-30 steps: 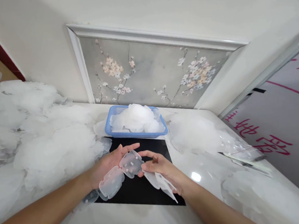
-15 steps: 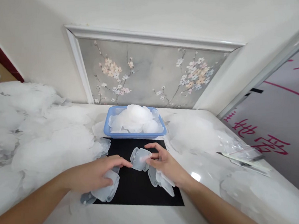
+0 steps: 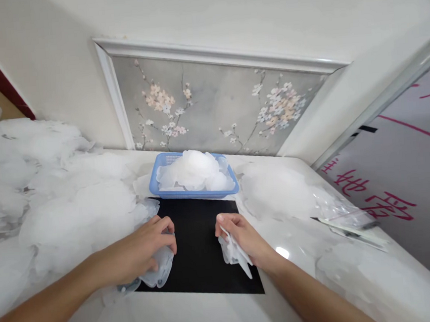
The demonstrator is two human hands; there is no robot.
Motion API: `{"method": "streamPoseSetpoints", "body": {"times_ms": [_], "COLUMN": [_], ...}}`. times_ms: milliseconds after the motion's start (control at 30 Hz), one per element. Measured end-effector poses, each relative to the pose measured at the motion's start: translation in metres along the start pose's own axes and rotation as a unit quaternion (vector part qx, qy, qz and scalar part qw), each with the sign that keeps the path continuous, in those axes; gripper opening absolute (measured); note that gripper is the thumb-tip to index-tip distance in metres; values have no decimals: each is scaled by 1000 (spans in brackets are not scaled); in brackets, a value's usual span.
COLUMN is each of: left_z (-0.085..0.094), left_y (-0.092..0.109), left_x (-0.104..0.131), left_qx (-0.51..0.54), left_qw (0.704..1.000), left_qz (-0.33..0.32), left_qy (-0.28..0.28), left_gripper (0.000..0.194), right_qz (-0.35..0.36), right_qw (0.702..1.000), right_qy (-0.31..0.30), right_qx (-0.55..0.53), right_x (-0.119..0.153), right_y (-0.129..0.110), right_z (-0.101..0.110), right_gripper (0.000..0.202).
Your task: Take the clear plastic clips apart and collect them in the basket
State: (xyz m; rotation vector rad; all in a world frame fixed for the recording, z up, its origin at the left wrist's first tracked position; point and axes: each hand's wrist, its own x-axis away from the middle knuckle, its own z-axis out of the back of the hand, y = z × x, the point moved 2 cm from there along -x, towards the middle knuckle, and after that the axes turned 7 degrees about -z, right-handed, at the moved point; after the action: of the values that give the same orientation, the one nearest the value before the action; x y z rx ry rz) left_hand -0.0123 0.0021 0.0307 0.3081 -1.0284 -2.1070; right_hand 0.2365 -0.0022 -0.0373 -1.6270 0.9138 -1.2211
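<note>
Over the left part of a black mat [image 3: 196, 252], my left hand [image 3: 152, 243] curls its fingers onto some translucent plastic pieces [image 3: 161, 269], closed around their upper side. At the mat's right side, my right hand [image 3: 243, 235] is closed on several thin translucent pieces [image 3: 229, 251], which hang tilted below its fingers. Behind the mat stands a blue basket [image 3: 195, 196] heaped with white translucent pieces [image 3: 196, 167].
A large heap of white translucent pieces [image 3: 77, 211] covers the left of the table. More pieces [image 3: 280, 188] lie to the right, near a clear plastic bag [image 3: 338, 211]. A whiteboard [image 3: 405, 166] with pink writing stands at the right.
The piece between my hands has left the mat's middle, and my right hand now grips the pieces on its side. My left hand has moved slightly left and curled its fingers.
</note>
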Motion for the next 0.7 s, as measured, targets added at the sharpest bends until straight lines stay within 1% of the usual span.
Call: {"method": "streamPoseSetpoints", "body": {"times_ms": [67, 100, 167, 233, 267, 367, 400, 433, 533, 633, 700], "left_z": [0, 1, 1, -2, -5, -15, -18, -21, -26, -28, -28], "left_y": [3, 3, 0, -5, -8, -13, -13, -13, -11, -9, -9], "left_x": [-5, -8, -15, -21, -23, -27, -28, -28, -29, -30, -30], "left_qx": [-32, -39, 0, 86, 140, 287, 318, 343, 383, 395, 387], "left_qw": [999, 999, 1000, 992, 983, 942, 929, 919, 904, 902, 908], "left_qz": [4, 4, 13, 42, 62, 118, 131, 139, 139, 133, 138], "left_qy": [-32, -28, 24, 82, 104, 132, 135, 136, 129, 110, 88], "left_gripper": [19, 13, 2, 16, 22, 31, 33, 34, 34, 33, 34], "right_qz": [-4, -3, 5, 12, 8, -24, -31, -36, -61, -94, -101], "right_qw": [1000, 1000, 1000, 999, 998, 990, 988, 987, 982, 974, 972], "right_qy": [-2, -1, -2, -16, -29, -69, -78, -87, -122, -155, -157], "right_qx": [1, -2, -15, -41, -61, -117, -126, -130, -131, -137, -145], "right_x": [2, 4, 6, 5, 5, 0, -1, -2, -2, 0, 1], "right_y": [-1, -2, -4, -3, -1, 5, 7, 8, 7, 6, 7], "right_z": [-1, -2, -4, -6, -6, -7, -6, -6, -6, -10, -13], "right_gripper": [60, 62, 64, 61, 57, 38, 35, 38, 54, 61, 56]}}
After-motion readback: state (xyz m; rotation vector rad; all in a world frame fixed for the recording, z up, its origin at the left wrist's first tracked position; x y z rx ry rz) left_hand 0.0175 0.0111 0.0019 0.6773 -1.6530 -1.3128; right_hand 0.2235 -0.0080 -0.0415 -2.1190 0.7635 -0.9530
